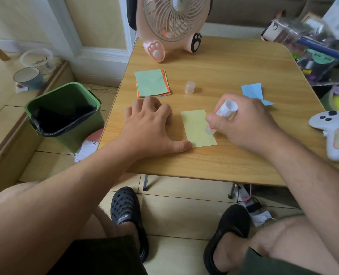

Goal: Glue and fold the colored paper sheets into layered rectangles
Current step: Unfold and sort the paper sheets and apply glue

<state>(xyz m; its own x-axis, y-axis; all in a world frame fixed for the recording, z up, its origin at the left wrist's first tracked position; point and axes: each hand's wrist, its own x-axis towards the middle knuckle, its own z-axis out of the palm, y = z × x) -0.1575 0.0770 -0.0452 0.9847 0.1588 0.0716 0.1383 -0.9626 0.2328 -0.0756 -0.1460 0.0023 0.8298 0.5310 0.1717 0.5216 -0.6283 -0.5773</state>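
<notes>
Table [214, 159]: fan [172, 24], cap [190, 87] behind yellow sheet [197, 129].

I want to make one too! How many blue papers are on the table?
1: the blue paper lies on the table beyond the right hand. More may be hidden in the paper stack.

A white glue stick [225, 112] with a small red mark by its clear tip is held in the right hand [244, 124]. Pale yellow paper [197, 129] is seen just under that tip. Beyond the grip, a translucent cap [190, 86] is noted, and farther left a stack [151, 83] topped in mint green, with orange and yellow edges showing. Light blue paper [253, 91] lies behind the grip. The table [224, 62] is light wood grain. A pink fan [174, 24] with black paw prints and a green bin [65, 114] lined in black are recorded.
</notes>
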